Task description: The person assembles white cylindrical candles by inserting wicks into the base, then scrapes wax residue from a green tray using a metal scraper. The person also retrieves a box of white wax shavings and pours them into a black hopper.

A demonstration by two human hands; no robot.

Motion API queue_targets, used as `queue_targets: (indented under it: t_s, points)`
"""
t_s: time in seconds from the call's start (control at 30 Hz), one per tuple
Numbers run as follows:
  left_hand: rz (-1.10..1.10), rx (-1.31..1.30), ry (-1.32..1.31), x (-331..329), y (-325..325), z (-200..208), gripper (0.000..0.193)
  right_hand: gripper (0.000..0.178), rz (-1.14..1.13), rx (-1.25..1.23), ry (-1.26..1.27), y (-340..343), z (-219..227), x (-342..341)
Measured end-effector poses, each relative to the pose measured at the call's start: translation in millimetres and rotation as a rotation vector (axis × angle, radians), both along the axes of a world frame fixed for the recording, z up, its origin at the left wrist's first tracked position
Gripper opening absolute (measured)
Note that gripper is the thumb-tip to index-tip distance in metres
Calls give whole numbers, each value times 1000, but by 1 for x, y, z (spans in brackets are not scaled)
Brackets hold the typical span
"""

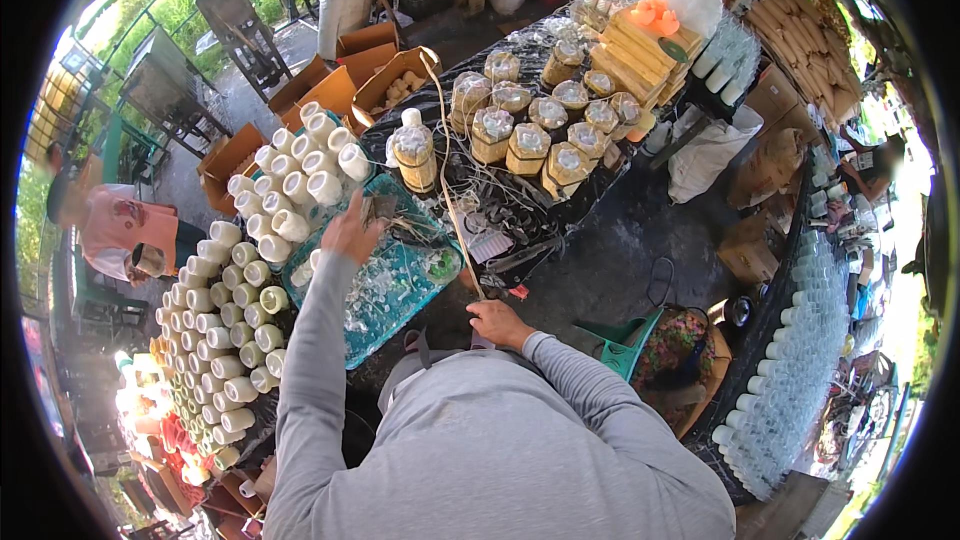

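My left hand (350, 230) reaches out over a teal tray (415, 295) that holds clear plastic bits, and its fingers pinch a small brown fibrous bundle (381, 208). My right hand (498, 323) rests curled at the near edge of the black-covered table (590, 260), at the lower end of a long thin pale strip (452, 190) that runs away across the table. It seems to grip that end. A wrapped tan cylinder with a white cap (414, 152) stands just beyond the tray. My grey sleeves and chest fill the lower middle.
Rows of white cups (225, 310) lie stacked at the left. Wrapped tan cylinders (545, 130) crowd the table's far part, with open cardboard boxes (345, 80) behind. Stacks of clear cups (790, 370) line the right. A green stool (625, 340) is close right. A person in a pink shirt (115, 230) sits far left.
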State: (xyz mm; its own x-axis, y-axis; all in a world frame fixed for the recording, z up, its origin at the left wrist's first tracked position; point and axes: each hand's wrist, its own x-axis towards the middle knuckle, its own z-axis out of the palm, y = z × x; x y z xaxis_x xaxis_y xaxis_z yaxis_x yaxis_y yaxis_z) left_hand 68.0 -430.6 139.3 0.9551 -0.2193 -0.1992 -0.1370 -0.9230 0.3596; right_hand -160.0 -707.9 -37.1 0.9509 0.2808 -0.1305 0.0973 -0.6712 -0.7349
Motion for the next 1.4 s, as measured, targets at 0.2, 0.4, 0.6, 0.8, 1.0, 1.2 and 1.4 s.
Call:
queue_targets:
  t_s: [0.2,0.4,0.6,0.8,1.0,1.2,1.4]
  points:
    - [6,24,-46,69,-69,28,55,31,-3,92,113,1,4,-24]
    - [-294,-465,-141,-86,-53,-49,32,21,35,76,227,20,13,-3]
    - [515,-239,384,-325,117,-170,41,42,378,-334,195,35,18,40]
    - [1680,-263,606,-636,221,-258,52,37,659,-480,152,91,28,56]
    - [2239,-438,428,-812,183,-290,46,30,686,-645,359,169,49,96]
    - [2548,-570,233,-831,96,-316,46,23,913,-996,716,199,-11,109]
    - [2695,-619,109,-817,22,-346,47,18,1295,-963,751,317,-71,71]
